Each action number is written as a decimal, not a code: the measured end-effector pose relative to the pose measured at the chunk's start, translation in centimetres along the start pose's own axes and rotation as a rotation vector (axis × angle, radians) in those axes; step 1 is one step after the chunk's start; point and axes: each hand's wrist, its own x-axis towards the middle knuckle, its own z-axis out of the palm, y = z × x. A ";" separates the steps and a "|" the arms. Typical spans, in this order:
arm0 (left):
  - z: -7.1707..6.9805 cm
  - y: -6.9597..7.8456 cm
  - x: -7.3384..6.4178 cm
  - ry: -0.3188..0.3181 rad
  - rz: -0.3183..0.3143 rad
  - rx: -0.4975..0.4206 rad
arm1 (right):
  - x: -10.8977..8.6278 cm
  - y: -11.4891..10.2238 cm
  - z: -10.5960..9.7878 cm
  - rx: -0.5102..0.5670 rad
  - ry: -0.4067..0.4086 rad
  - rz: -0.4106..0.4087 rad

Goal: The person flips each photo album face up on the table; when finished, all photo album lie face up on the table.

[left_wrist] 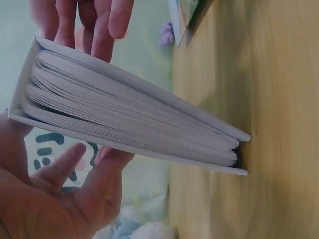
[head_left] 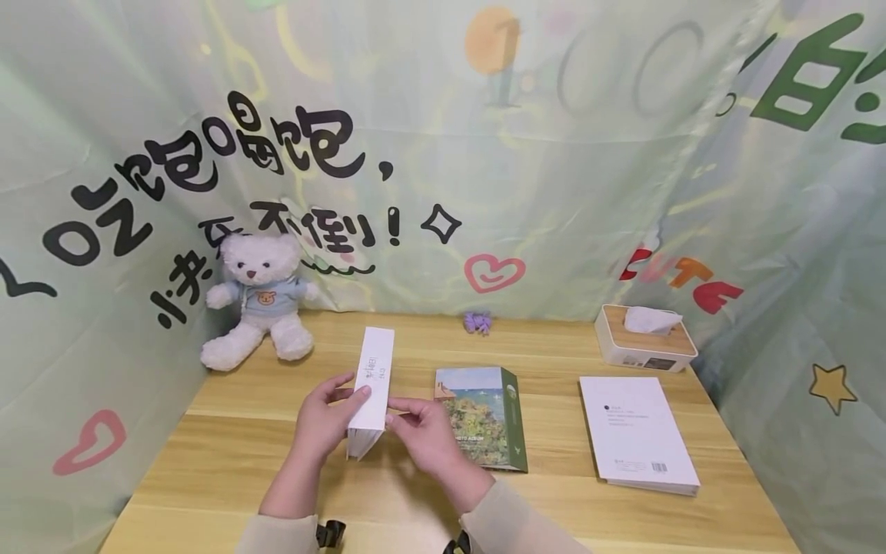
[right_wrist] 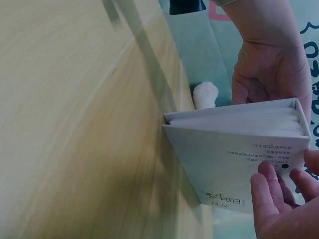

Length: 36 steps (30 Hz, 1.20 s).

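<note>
In the head view a white hardcover album [head_left: 374, 377] stands spine up between both hands, with dark lettering on its spine. My left hand [head_left: 324, 412] grips it from the left, thumb on the spine and fingers against that cover. From the other side my right hand [head_left: 425, 435] holds it, fingertips on the right cover and thumb at the spine edge. The left wrist view shows the end of its page block [left_wrist: 124, 109], the pages bunched between the covers. Printed text shows on the cover [right_wrist: 229, 159] in the right wrist view.
A green photo album [head_left: 477, 423] with a landscape picture lies right of my right hand. Farther right is a second white album [head_left: 637, 431], below a tissue box [head_left: 644, 346]. A white teddy bear [head_left: 259, 300] sits back left; a small purple item [head_left: 477, 322] lies at the back.
</note>
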 end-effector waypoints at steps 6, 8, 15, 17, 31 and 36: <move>0.2 0.1 -0.2 0.031 0.028 -0.004 | 0.0 -0.3 0.1 0.003 -0.005 -0.035; 0.1 0.1 -0.3 0.041 0.034 0.008 | 0.0 -0.4 0.2 0.002 -0.012 -0.037; -0.3 0.3 -0.4 0.035 0.078 0.111 | 0.1 -0.2 0.4 -0.043 -0.015 -0.019; -0.4 0.4 -0.5 0.022 0.083 0.117 | 0.2 -0.2 0.4 -0.060 -0.017 -0.021; -0.3 1.1 -0.6 -0.020 0.103 0.276 | -0.3 -0.3 0.2 -0.066 -0.044 -0.058; -0.5 2.0 -0.9 -0.004 0.145 0.376 | -0.3 -0.2 0.2 -0.100 -0.086 -0.072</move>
